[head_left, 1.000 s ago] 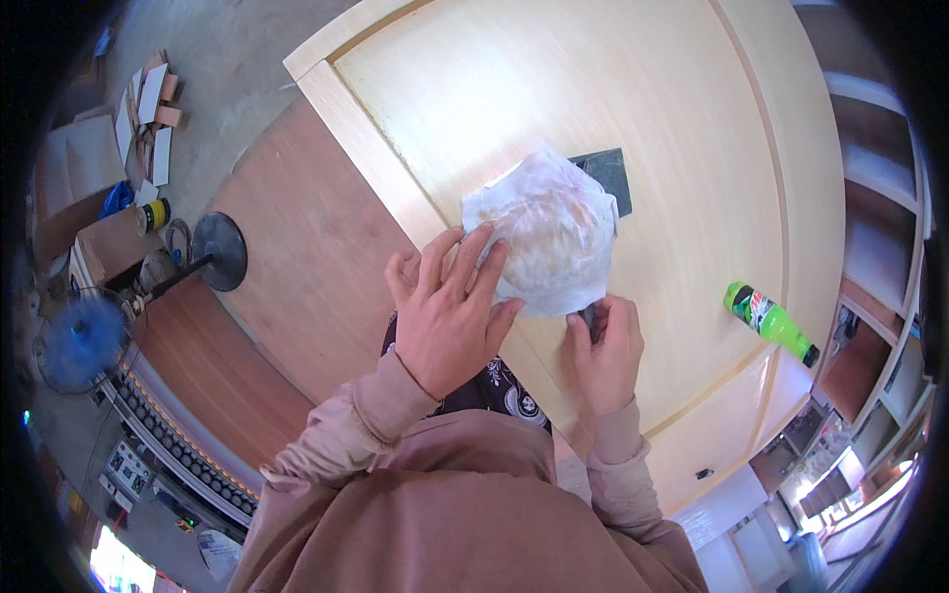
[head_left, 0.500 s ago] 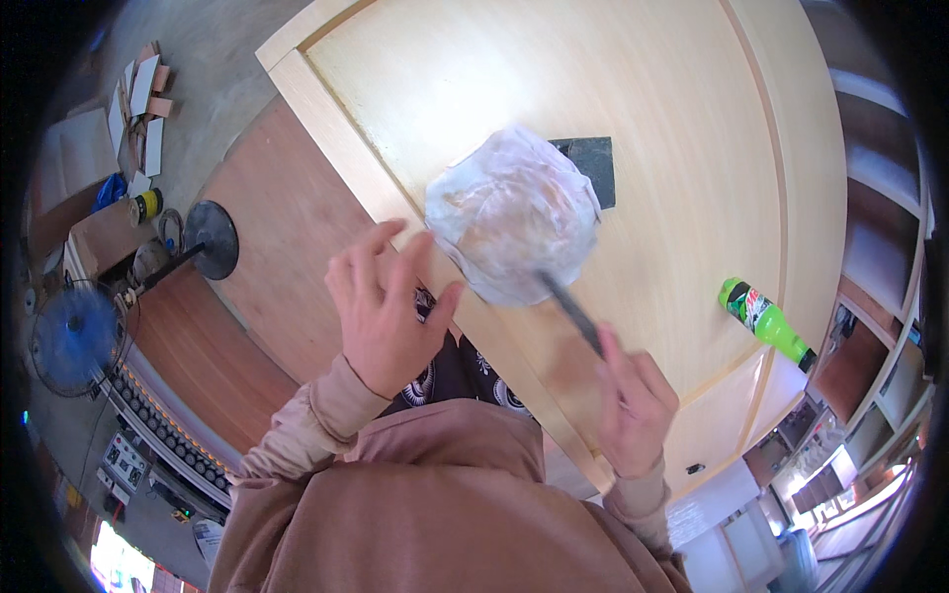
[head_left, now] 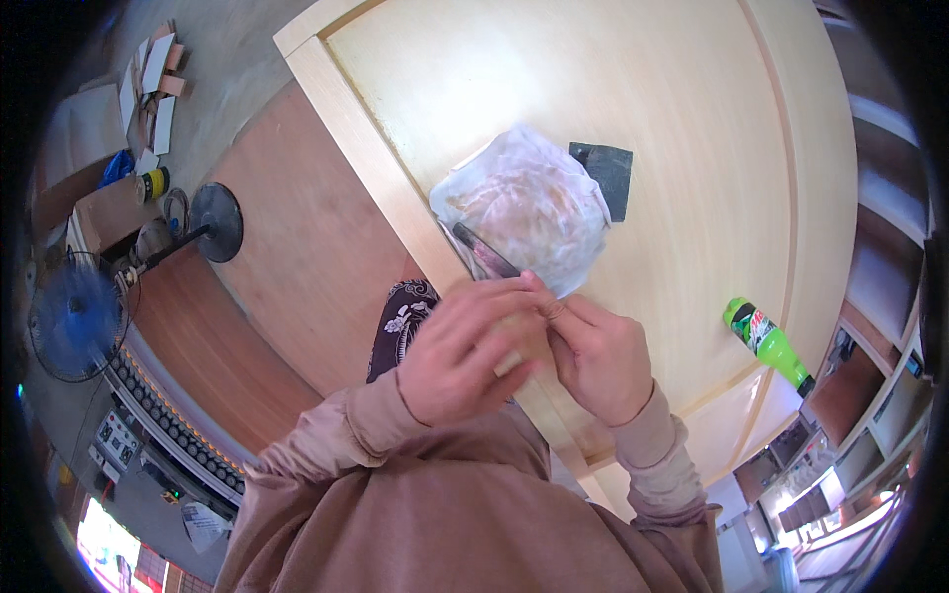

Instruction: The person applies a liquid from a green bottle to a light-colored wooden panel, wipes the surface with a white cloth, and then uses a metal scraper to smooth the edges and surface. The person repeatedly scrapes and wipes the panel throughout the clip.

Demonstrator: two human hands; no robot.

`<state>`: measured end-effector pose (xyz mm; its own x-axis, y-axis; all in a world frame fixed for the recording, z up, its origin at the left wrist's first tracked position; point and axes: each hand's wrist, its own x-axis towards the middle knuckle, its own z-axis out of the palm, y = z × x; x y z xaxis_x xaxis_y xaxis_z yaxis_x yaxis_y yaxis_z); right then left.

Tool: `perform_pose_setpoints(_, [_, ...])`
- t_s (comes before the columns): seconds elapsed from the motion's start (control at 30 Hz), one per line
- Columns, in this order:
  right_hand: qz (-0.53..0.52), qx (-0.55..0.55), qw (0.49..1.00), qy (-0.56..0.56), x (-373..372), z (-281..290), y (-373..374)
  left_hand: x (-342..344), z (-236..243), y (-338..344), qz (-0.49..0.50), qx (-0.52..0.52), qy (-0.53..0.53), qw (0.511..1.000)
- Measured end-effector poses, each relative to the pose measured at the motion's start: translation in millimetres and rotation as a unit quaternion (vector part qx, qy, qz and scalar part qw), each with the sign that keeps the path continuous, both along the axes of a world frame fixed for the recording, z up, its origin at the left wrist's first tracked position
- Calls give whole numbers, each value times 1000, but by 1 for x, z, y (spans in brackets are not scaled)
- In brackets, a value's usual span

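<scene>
In my right hand (head_left: 605, 364) is a narrow, dark, flat-bladed tool (head_left: 482, 251), its tip pointing up and left. The blade lies over the near edge of a crumpled whitish sheet (head_left: 539, 203) with brownish smears. My left hand (head_left: 463, 354) is beside the right one, its fingers reaching across to the right hand's thumb and the near end of the tool. Its fingers are bent and the thumb stands apart; I cannot tell whether the two hands touch. The sheet rests on a pale wooden framed panel (head_left: 682, 109). A dark square piece (head_left: 611, 180) lies partly beneath the sheet's right edge.
A green bottle (head_left: 769, 346) lies on the panel's right side. Left of it stand a blue-bladed fan (head_left: 74, 306) and a reddish-brown board (head_left: 297, 188). Wood offcuts (head_left: 158, 89) are piled at the far left. Open shelving (head_left: 875, 326) lines the right.
My left hand has moved right and nearer, over to my right hand. The right hand has shifted slightly left and up, and the tool's tip has swung left across the sheet.
</scene>
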<state>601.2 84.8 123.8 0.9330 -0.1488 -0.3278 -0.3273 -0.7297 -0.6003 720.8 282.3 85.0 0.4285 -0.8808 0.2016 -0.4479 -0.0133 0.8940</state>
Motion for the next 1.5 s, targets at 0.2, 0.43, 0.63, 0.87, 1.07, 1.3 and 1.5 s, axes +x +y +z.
perform_pose_setpoints(0.2, [19,58,998,-8,-2,-21,-23,4,-5,-22,-59,117,10,991])
perform_pose_setpoints(0.43, [16,58,997,50,5,1,-10,24,-5,-13,112,53,-95,988])
perform_pose_setpoints(0.63, [-52,99,994,13,36,-5,16,51,-39,-16,435,128,240,858])
perform_pose_setpoints(0.87, [-22,31,999,39,52,-4,22,51,-40,-30,404,83,293,863])
perform_pose_setpoints(1.07, [-7,88,992,87,47,8,1,37,3,-50,180,88,-36,979])
perform_pose_setpoints(1.3, [-59,145,987,28,58,-25,24,104,-29,-63,-114,116,-57,985])
perform_pose_setpoints(1.5, [-82,142,985,56,64,1,25,94,-9,-68,-172,133,39,975])
